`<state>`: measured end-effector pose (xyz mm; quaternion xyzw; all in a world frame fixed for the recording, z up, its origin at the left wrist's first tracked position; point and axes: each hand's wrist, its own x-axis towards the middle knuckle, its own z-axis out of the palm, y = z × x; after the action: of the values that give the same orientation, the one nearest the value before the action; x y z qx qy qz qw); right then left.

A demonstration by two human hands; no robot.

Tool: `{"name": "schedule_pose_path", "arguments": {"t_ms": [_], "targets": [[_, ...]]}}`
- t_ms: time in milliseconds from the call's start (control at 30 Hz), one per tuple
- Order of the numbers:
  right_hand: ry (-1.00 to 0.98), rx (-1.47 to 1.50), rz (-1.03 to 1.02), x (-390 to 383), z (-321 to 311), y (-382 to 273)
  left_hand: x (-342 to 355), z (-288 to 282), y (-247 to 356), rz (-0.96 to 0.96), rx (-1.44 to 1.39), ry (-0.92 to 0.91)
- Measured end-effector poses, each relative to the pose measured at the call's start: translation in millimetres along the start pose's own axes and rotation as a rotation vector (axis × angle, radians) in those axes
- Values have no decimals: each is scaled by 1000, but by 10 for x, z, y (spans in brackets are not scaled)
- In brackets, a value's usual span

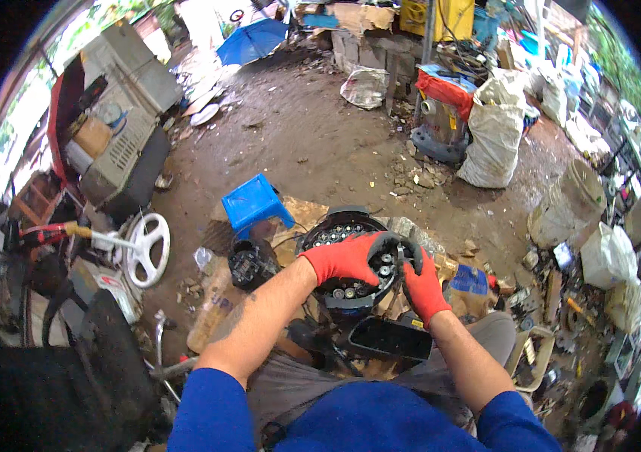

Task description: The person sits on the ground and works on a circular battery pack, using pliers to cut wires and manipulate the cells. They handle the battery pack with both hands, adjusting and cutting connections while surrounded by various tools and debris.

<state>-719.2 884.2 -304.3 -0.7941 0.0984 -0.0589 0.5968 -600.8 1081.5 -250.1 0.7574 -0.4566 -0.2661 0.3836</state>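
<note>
A round black container [347, 303] sits in front of me, filled with several small metallic cylindrical pieces [329, 237]. My left hand [347, 258], in a red glove with dark fingers, reaches across the container with its fingers curled. At the container's right edge my right hand [424, 285], gloved alike, meets the left fingertips. Both hands are closed around a small greyish piece between them, too small and too covered to name. Just below the right hand lies a black rectangular tray-like part [390, 338].
An upturned blue plastic stool [255, 205] stands beyond the container, with a dark round machine part [247, 265] nearby. A white wheel [147, 250] lies left. White sacks [492, 135], a translucent bucket [569, 203] and a beige bin [533, 361] stand right, among scattered scrap.
</note>
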Motion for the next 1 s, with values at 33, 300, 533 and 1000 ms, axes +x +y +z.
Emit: {"name": "schedule_pose_path", "arguments": {"t_ms": [33, 300, 533, 1000], "targets": [[1, 3, -22, 13, -40, 44, 35, -2, 63, -26, -3, -11], [-1, -33, -37, -18, 17, 83, -165, 23, 73, 11, 290, -62], [63, -38, 57, -29, 86, 221, -50, 37, 186, -68, 201, 4], [28, -80, -35, -86, 26, 65, -106, 140, 75, -102, 317, 50]]}}
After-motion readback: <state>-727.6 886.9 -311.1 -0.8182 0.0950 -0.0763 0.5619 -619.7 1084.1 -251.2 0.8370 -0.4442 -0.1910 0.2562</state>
